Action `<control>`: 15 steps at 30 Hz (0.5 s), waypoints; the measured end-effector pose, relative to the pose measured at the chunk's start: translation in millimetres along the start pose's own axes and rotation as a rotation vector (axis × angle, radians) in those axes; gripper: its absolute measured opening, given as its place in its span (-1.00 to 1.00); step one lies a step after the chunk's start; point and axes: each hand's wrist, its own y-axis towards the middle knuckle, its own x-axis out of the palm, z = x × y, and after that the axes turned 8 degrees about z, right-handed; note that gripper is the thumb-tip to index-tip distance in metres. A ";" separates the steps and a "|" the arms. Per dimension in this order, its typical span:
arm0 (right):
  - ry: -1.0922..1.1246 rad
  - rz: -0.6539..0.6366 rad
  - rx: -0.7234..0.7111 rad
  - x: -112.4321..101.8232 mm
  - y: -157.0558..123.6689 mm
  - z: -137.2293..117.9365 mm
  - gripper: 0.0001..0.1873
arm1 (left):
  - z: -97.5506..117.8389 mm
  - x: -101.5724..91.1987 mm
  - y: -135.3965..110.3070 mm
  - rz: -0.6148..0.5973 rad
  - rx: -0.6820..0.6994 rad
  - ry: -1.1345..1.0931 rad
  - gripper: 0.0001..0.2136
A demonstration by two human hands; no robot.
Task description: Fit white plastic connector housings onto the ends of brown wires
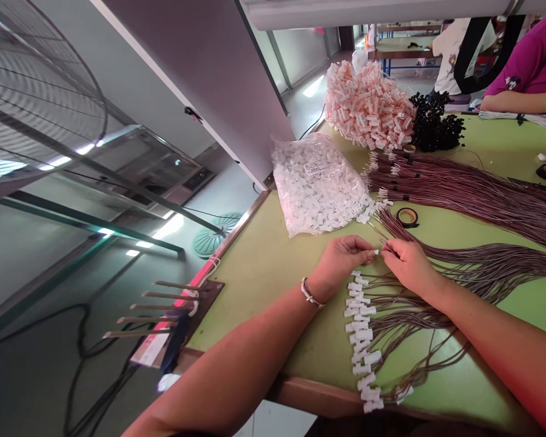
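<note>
My left hand (341, 260) pinches a small white plastic connector (375, 251) at its fingertips. My right hand (407, 262) meets it from the right, fingers closed on thin brown wires (394, 244) whose ends sit at the connector. Both hands hover over the green table (264, 273). Just below them lies a row of several brown wires with white connectors fitted (361, 340). A loose bundle of brown wires (482, 255) runs off to the right from under my right hand.
A clear bag of white connectors (316, 185) lies beyond my hands. Behind it are a pile of pink-white parts (368, 106), black parts (434, 127), more wire bundles (459, 188) and tape rolls (407, 216). Another person's arm (519, 102) rests at far right. A metal pin rack (164, 309) juts off the table's left edge.
</note>
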 end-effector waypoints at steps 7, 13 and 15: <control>-0.104 -0.053 -0.033 -0.6 -0.2 -2.6 -0.76 | -0.2 -1.8 0.6 -0.023 -0.019 0.015 -0.82; 0.023 -0.094 -0.012 -4.1 1.9 0.8 -0.76 | 2.2 -4.8 1.4 -0.063 -0.046 0.001 -0.78; 0.054 -0.074 0.022 -4.8 2.8 1.6 -0.77 | 0.7 -5.5 2.5 -0.063 -0.049 -0.012 -0.76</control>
